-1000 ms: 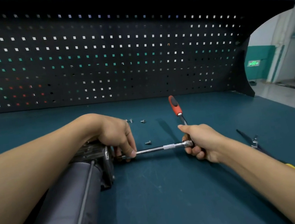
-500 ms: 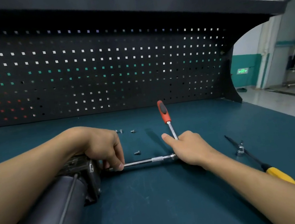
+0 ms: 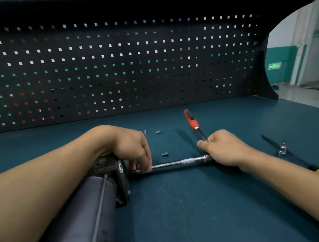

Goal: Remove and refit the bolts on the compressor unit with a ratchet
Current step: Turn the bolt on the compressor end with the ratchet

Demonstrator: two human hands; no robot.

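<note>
Pinching extension bar point(image 3: 172, 163) at compressor unit point(image 3: 73, 225), left hand point(image 3: 132, 146); right hand point(image 3: 225, 148) grips ratchet point(image 3: 192, 123).

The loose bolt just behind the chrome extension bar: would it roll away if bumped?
Probably not far: the bolt lies on its side, and its wider head would likely curve it round. It looks like rigid metal, likely light to lift. The teal mat may slow sliding.

Left hand point(image 3: 131, 147) and right hand point(image 3: 224, 148) bare; wrists and forearms bare right up to the frame's edge. Smooth, slender forearms, looming broad close to the lens.
</note>
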